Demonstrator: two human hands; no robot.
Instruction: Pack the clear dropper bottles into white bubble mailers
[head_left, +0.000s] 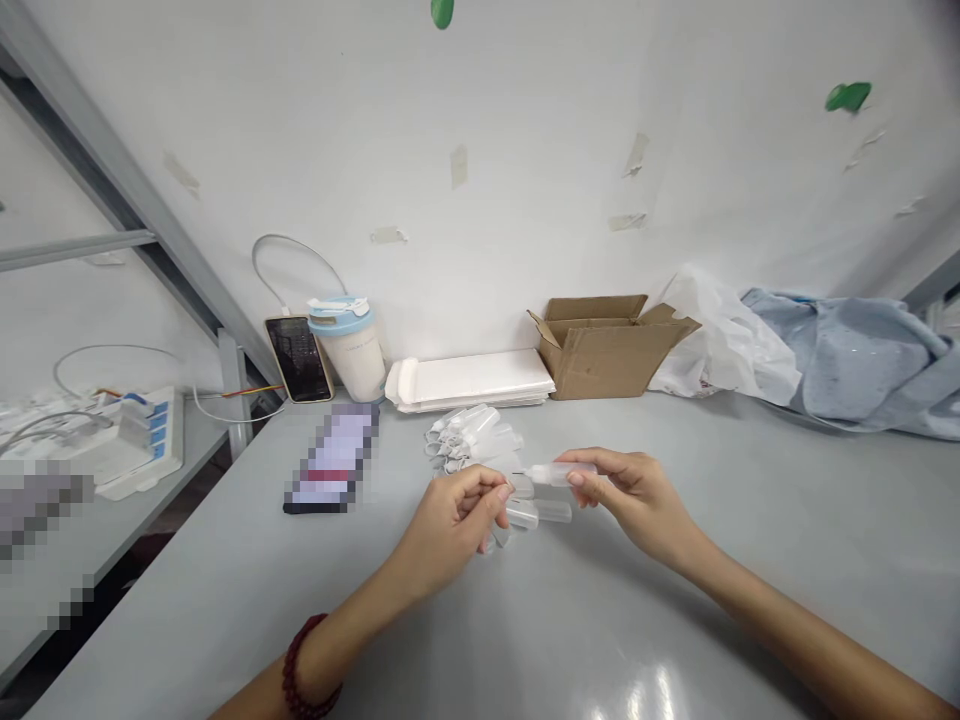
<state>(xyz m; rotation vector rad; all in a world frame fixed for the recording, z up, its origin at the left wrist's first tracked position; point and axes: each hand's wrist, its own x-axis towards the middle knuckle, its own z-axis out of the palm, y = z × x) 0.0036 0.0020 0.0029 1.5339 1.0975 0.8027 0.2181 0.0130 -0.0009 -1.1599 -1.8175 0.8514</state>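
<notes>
My right hand [637,497] holds a small translucent plastic bottle [553,474] by its base, between thumb and fingers. The bottle lies roughly level, and its thin, needle-like tip points left. Facing that tip, my left hand [456,515] is closed in a pinch; whatever sits between its fingertips is too small to make out. Beyond my left hand is a heap of similar translucent bottles [480,428], with small grey loops at their left ends. More bottles [553,511] lie on the table below the held one, partly covered by my left hand.
Along the wall stand a phone [300,358], a blue-lidded cup [349,350], stacked flat white boxes [472,380], an open cardboard box [607,355], a white plastic bag [724,340] and a blue cloth bag [855,360]. A blurred-out phone [334,460] lies left. A power strip [150,440] is farther left.
</notes>
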